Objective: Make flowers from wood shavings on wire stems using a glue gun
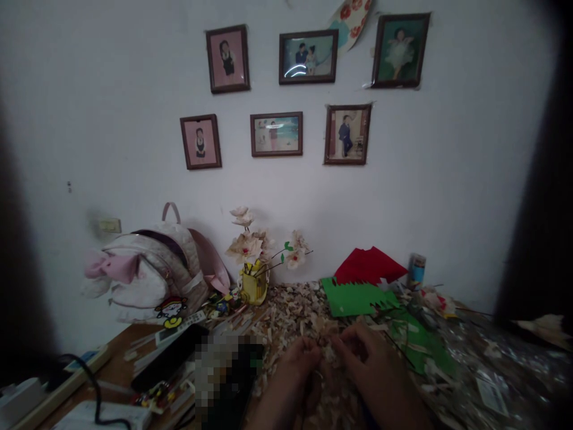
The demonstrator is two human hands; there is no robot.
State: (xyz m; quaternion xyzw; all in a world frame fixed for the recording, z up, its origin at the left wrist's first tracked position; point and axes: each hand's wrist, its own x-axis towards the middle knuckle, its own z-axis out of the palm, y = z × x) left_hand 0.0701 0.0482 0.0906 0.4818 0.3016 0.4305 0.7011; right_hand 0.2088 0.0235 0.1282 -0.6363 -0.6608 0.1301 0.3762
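Observation:
Low in the middle, my left hand point(295, 373) and my right hand point(373, 361) come close together, thumbs and fingers pinched. A pale, thin, petal-like piece point(329, 328) shows by the fingertips, but I cannot tell whether it is held or lies behind them. Whatever the fingers grip is too dim and small to name. Beneath and around both hands lies a thick litter of pale shavings or scraps point(290, 310). To the right of my right hand is cut green paper point(423, 343), with thin dark stems across it.
Behind stand a yellow vase point(255, 288) of pale handmade flowers point(245, 246), a green sheet point(353, 298), red paper point(371, 266) and a small can point(417, 272). At left are a backpack point(156, 263), a black phone-like slab point(172, 357) and a power strip point(67, 382) with a cable. Framed photos hang above.

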